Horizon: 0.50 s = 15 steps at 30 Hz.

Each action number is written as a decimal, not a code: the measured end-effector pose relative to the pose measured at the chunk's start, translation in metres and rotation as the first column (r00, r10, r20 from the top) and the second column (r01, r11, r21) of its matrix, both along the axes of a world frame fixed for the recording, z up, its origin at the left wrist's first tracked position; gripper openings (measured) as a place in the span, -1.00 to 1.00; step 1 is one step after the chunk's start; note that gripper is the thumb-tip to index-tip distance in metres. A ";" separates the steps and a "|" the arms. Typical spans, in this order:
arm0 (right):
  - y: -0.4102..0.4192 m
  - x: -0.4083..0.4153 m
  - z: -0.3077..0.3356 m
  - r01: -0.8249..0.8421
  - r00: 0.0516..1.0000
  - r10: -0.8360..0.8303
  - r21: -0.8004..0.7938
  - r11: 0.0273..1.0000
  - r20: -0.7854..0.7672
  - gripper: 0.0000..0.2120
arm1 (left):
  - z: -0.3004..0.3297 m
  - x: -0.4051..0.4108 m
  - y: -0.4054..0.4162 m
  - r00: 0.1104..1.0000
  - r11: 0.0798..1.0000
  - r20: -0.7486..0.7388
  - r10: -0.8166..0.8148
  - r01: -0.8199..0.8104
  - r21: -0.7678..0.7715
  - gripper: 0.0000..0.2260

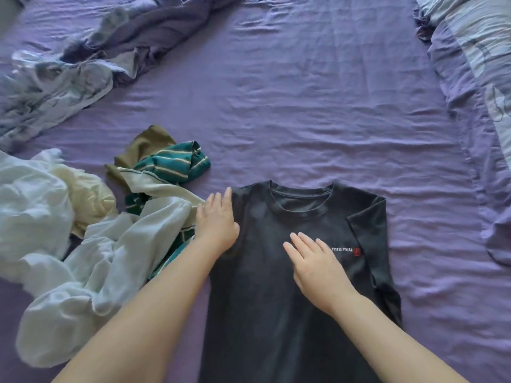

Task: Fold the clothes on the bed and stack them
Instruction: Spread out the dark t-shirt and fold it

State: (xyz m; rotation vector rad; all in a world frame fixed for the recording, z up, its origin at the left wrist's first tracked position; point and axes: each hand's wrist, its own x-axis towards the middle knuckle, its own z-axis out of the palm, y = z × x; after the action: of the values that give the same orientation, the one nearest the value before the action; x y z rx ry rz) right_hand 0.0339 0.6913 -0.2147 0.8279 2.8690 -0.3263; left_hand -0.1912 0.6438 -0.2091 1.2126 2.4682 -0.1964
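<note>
One black T-shirt (265, 286) flat on purple sheet (304, 106), near centre, right sleeve folded in. Two hands: left hand (218, 217) flat at its left shoulder, right hand (315, 261) flat on chest. One unfolded clothes pile (83, 230) left; one crumpled blanket (83, 59) far left.

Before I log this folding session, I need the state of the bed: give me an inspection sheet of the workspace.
Surface: purple sheet, wrinkled, covers the bed.
Job's things: dark T-shirt laid flat, collar away, one sleeve folded in; unfolded pile of white, cream, olive and green-striped clothes beside it.
Clutter: rumpled grey-blue bedding at far left.
Grippers: left hand flat on the shirt's shoulder edge; right hand flat on its chest.
Cables: nothing seen.
Surroundings: patterned pillow at far right.
</note>
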 end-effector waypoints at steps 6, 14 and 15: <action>0.024 -0.065 -0.018 -0.084 0.993 0.088 -0.057 0.995 0.077 -0.47 | -0.001 -0.032 -0.003 0.994 0.995 -0.043 -0.098 0.096 -0.039 -0.57; 0.034 -0.121 -0.024 -0.148 0.961 0.169 -0.111 0.983 0.217 -0.38 | 0.017 -0.061 -0.009 0.983 0.990 -0.149 -0.106 0.119 0.080 -0.91; 0.034 -0.128 -0.025 -0.140 0.956 0.166 -0.123 0.983 0.241 -0.38 | 0.018 -0.064 -0.010 0.986 0.992 -0.144 -0.090 0.101 0.071 -0.97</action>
State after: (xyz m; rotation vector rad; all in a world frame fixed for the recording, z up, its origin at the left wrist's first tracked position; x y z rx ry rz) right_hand -0.0944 0.7257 -0.2393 0.5777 2.6349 -0.3251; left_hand -0.2548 0.6338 -0.1913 1.3956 2.5608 -0.2203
